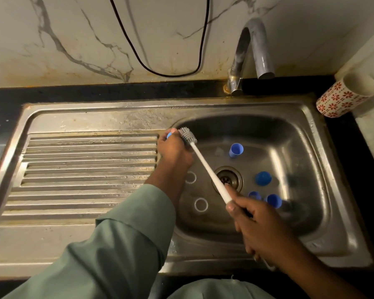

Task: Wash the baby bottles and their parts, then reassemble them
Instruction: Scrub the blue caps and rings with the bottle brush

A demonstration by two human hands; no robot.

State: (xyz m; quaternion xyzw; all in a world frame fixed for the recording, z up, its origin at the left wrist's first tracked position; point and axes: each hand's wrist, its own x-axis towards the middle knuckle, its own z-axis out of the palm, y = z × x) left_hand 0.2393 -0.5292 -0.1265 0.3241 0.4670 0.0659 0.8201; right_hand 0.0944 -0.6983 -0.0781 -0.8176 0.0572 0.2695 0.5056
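Green sleeve [117,244] leads to the left hand [174,151], gripping a small blue part [169,135] at the sink's [203,108] left edge. Right hand [259,225] grips the brush [205,167]; blue caps [262,178] lie in the basin.

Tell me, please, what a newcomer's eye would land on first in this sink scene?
Most likely the long white bottle brush, slanting across the sink basin: the right hand grips its handle while its grey head meets a small blue part held in the left hand. Next come the blue bottle parts scattered around the drain, and the curved tap above.
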